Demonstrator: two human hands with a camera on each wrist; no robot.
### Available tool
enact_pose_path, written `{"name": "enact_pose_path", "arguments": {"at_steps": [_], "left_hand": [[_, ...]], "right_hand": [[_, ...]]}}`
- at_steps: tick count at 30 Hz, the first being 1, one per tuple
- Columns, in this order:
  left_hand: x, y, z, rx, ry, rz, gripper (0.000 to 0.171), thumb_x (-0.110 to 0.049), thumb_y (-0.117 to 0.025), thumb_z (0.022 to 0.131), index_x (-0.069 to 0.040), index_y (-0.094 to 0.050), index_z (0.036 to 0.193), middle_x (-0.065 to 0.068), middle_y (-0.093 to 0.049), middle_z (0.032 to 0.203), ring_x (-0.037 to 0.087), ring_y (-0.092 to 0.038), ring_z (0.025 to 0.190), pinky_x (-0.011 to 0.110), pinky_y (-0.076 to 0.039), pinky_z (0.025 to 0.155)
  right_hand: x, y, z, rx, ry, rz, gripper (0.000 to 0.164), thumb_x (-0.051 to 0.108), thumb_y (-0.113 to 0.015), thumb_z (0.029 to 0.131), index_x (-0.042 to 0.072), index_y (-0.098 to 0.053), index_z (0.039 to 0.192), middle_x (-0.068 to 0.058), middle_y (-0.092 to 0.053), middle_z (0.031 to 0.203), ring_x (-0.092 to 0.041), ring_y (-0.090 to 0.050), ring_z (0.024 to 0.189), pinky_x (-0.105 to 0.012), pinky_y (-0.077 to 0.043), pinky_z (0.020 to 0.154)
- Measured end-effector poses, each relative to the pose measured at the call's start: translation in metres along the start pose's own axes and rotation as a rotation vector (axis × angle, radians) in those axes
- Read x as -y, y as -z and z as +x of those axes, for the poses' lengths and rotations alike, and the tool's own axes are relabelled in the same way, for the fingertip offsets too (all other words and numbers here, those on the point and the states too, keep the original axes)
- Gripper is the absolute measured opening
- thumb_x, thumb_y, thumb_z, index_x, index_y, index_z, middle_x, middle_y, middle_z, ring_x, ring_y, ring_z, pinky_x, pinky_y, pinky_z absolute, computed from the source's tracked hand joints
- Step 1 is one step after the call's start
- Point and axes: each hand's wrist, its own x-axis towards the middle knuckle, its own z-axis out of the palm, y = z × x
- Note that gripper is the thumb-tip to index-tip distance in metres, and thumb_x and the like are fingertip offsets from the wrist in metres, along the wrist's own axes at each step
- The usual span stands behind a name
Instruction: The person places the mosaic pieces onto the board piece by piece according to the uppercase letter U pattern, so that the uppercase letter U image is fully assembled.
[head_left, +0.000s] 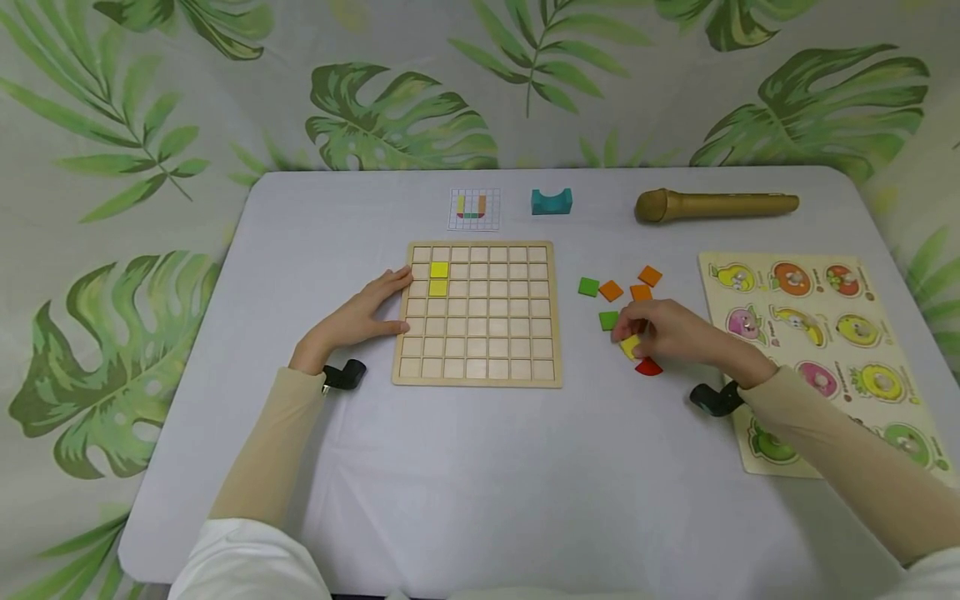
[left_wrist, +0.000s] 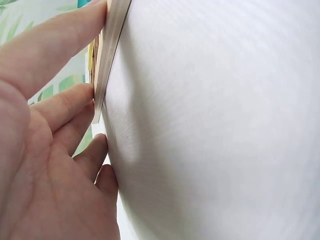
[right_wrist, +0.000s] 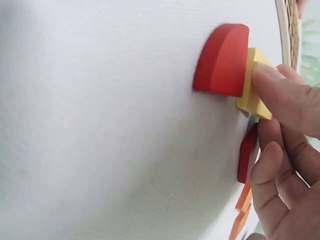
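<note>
My left hand (head_left: 358, 315) rests against the left edge of a wooden grid board (head_left: 487, 326), its fingers extended and the thumb spread lower on the frame. Two yellow square tiles (head_left: 438, 270) sit in the board's second column, one above the other. Right of the board, my right hand (head_left: 666, 331) pinches another yellow tile (right_wrist: 246, 102) between thumb and fingers, close to the tabletop. A red quarter-round piece (right_wrist: 231, 62) lies against that tile; a second red piece (right_wrist: 247, 154) shows under the fingers. Green tiles (head_left: 588, 287) and orange tiles (head_left: 650, 276) lie just beyond this hand.
A small pattern card (head_left: 491, 218) lies behind the board, beside a teal curved block (head_left: 551, 205). A gold microphone-shaped object (head_left: 720, 206) lies at the back right. A fruit puzzle board (head_left: 757, 454) lies partly beneath my right forearm.
</note>
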Motion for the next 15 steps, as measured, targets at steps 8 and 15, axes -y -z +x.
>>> {"name": "enact_pose_path", "arguments": {"at_steps": [8,15], "left_hand": [[0.000,0.000,0.000,0.003,0.005,0.002,0.081,-0.025,-0.068,0.090,-0.004,-0.021,0.152,0.005,-0.008,0.160,0.026,0.004,0.145,0.052,-0.004,0.113],[-0.003,0.001,-0.001,0.009,0.002,0.009,0.081,-0.025,-0.068,0.090,-0.004,-0.021,0.152,0.006,-0.009,0.160,0.027,0.004,0.145,0.052,-0.004,0.114]], "right_hand": [[0.003,0.010,0.009,0.025,-0.016,0.073,0.020,-0.010,-0.067,0.082,0.007,-0.069,0.092,-0.001,-0.058,0.081,-0.018,-0.051,0.075,-0.023,-0.045,0.065],[0.019,0.020,0.024,0.043,-0.080,0.192,0.013,-0.001,-0.068,0.086,0.000,-0.065,0.099,-0.008,-0.060,0.085,-0.020,-0.052,0.077,-0.025,-0.046,0.066]]}}
